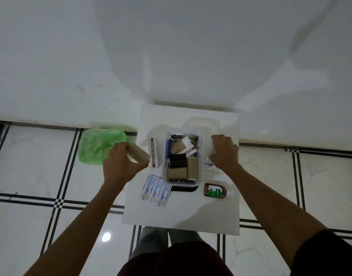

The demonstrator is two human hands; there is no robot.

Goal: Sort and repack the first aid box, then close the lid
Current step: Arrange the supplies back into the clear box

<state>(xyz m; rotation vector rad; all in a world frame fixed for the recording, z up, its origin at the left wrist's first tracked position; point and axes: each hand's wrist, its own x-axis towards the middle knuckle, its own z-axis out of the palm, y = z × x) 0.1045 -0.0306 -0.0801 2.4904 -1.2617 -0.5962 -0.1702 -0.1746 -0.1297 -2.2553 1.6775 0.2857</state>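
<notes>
two hands are out over the small white square surface [183,216], one on each side of the clear plastic first aid box [181,158]. the box sits in the middle of the surface toward its far edge, open, with tan bandage rolls [192,168], a dark blister strip [178,161], a blue pen-like thing [169,149] and a brown-and-white carton [188,150] packed loosely inside.

my left hand [121,164] is curled around a tan bandage roll [138,154], gripping it at the surface's left edge. just beside it, between that roll and the box, lies a long brown-and-white ointment carton [154,155].

my right hand [224,151] is closed over something white with a bit of green showing at the right edge; i cannot tell what it is. a clear plastic sachet [209,163] lies under that wrist.

nearer to me, a fan of blue-and-white antiseptic bandage strips [156,190] lies off the box's near left corner, and a brown antiseptic bottle with a green label [214,189] lies on its side off the near right corner. a green plastic bag [100,147] sits on the tiled floor [31,166] past the left edge.
</notes>
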